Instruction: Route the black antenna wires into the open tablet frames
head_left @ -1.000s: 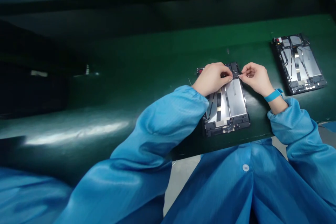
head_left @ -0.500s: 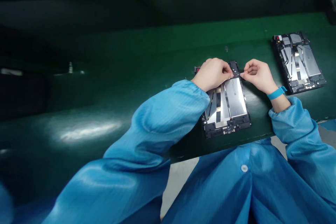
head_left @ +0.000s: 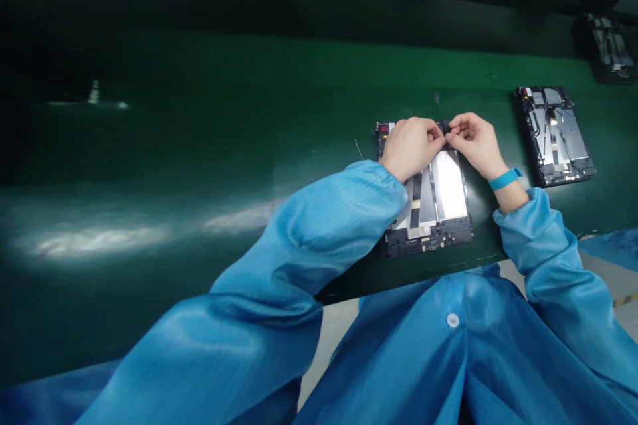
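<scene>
The left hand (head_left: 411, 146) and right hand (head_left: 473, 143) meet at the far end of an open tablet (head_left: 441, 202), fingers curled together, tips pinching something too small to make out.

Glossy metal plates in matt black tablet frame (head_left: 428, 209); smooth green belt (head_left: 224, 139).

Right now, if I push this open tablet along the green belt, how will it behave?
The open tablet lies flat in a rigid-looking frame, so it probably stays stiff. On the glossy green belt it likely slides, never rolls. Its exposed boards and flat cables look fragile, so avoid pressing there.
</scene>
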Demonstrator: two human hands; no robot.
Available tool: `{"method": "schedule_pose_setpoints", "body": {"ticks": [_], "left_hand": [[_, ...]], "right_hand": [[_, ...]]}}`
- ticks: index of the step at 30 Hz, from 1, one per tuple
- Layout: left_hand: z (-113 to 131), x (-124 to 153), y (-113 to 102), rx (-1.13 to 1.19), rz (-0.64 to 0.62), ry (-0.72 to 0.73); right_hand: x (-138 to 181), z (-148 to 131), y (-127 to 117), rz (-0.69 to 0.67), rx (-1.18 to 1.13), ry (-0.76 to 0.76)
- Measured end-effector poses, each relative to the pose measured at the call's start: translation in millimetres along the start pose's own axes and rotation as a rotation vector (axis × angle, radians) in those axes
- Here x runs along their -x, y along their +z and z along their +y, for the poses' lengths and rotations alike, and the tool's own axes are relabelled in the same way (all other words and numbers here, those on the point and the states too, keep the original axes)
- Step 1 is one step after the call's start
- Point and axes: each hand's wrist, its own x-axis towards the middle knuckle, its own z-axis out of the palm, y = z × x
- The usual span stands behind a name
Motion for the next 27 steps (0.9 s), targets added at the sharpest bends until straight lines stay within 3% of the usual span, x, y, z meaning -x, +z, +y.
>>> {"method": "schedule_pose_setpoints", "body": {"ticks": [13,27], "left_hand": [[3.4,3.2,-2.5,-0.009,-0.017,-0.019],[4.3,4.5,-2.9,0.013,-0.023,-0.043]], "right_hand": [[3.9,7.8,-11.2,-0.087,-0.185,0.074],[6.4,1.8,-9.9,-0.091,-0.148,0.062]]}}
